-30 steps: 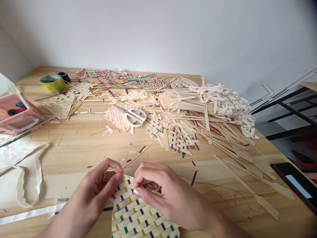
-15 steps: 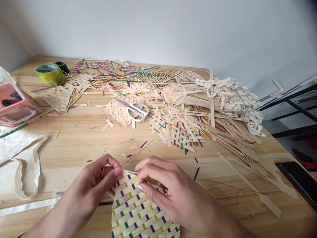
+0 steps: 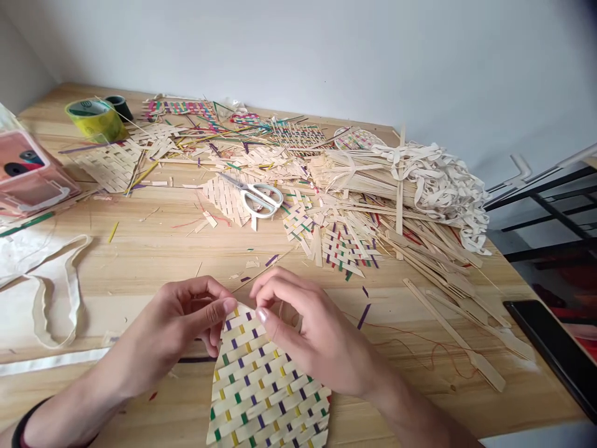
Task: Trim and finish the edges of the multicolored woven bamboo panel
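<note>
A leaf-shaped woven mat (image 3: 265, 389) of pale strips with purple, green and yellow squares lies on the wooden table (image 3: 153, 261) in front of me. My left hand (image 3: 181, 323) pinches its pointed top edge from the left, thumb on the weave. My right hand (image 3: 303, 330) pinches the same tip from the right, fingers curled over the mat's upper right side and hiding that part. Both hands are closed on the mat.
White scissors (image 3: 256, 198) lie on woven scraps at mid-table. Beyond are a bundle of pale strips (image 3: 420, 180), long flat sticks (image 3: 457, 317), yellow tape (image 3: 96, 118) and a pink box (image 3: 28, 180). A white cloth band (image 3: 51, 292) lies left, a dark phone (image 3: 555, 348) right.
The mat has slid a little away from me with both hands still on its tip. The view has tilted down, so more of the mat shows.
</note>
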{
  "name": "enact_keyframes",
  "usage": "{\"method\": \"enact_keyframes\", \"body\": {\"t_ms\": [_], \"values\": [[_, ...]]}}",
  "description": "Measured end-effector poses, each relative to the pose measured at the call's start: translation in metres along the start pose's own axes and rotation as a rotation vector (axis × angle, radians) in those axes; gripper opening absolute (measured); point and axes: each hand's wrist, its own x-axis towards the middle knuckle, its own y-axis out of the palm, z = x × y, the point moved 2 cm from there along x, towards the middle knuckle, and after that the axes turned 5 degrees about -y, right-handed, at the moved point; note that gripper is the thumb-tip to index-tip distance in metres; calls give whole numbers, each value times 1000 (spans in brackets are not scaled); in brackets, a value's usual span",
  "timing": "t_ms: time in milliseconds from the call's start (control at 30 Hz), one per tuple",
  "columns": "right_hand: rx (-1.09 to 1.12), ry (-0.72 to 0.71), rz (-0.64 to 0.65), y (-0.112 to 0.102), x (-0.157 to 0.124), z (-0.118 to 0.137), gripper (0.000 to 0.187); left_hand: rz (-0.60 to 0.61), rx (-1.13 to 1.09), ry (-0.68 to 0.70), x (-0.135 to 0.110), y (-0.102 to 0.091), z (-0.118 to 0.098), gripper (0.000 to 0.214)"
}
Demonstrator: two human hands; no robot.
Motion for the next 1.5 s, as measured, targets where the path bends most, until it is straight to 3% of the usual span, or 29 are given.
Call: {"method": "enact_keyframes", "body": {"t_ms": [267,433,533,733,933,1167,1500], "values": [[-164,-20,-137,-8,8,-14,13,-1,89,32,5,-9,-1,40],[-289,-86,-212,-13,10,15,14,-64,180,132,6,-15,-5,40],[-352,-82,-175,-10,16,30,16,-57,199,173,8,-17,-4,41],[-57,70,-117,3,36,12,12,-48,195,180,10,-19,0,39],[128,225,-75,14,35,-9,9,-52,258,211,9,-18,0,37],[167,254,-65,20,33,-9,9,-81,357,255,6,-16,0,35],[89,209,-100,25,30,-10,12,-89,445,180,5,-16,-2,38]]}}
